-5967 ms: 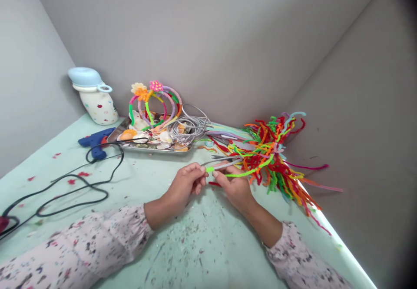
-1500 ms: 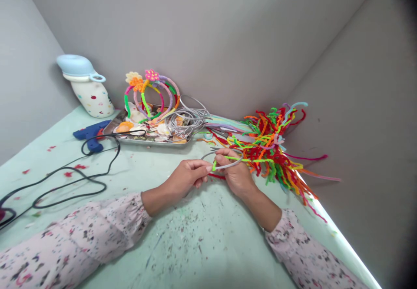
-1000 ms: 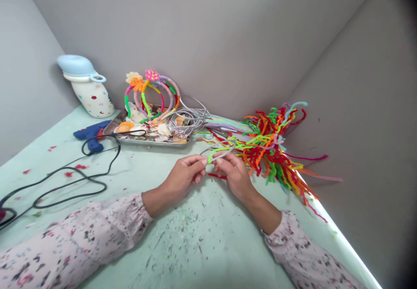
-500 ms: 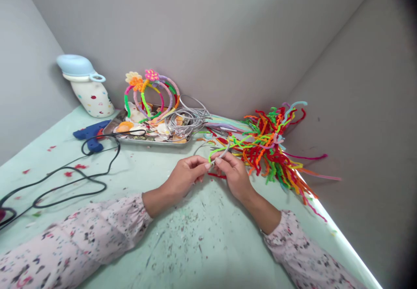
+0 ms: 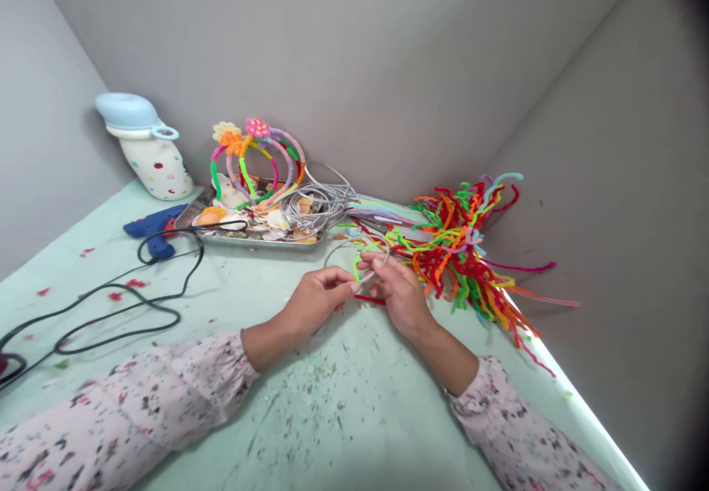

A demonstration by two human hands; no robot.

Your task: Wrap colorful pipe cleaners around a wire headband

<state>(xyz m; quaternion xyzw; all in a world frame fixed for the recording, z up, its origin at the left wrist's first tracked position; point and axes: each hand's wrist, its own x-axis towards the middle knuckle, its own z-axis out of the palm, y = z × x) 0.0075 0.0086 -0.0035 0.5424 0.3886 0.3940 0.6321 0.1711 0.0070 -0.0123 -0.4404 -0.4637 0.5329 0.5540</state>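
Note:
A thin grey wire hoop (image 5: 386,249) stands between my two hands above the table. My left hand (image 5: 317,300) is closed, pinching the hoop's near end between thumb and index finger. A bright green pipe cleaner (image 5: 356,265) rises from that pinch and meets the wire there. My right hand (image 5: 403,300) has its fingers curled at the hoop's right side, with the fingertips on the green pipe cleaner; its exact grip is partly hidden. Below the fingers a red pipe cleaner (image 5: 370,300) lies on the table.
Behind my hands a metal tray (image 5: 260,243) holds shells, coiled grey wire (image 5: 318,207) and finished headbands (image 5: 242,170) with flowers. A big pile of pipe cleaners (image 5: 462,255) lies right. To the left are a blue glue gun (image 5: 158,229), its black cord (image 5: 149,300) and a bottle (image 5: 158,162).
My right thumb has lifted off the joint by my left fingertips, and the right fingers have shifted slightly up around the green pipe cleaner. My left hand keeps its pinch.

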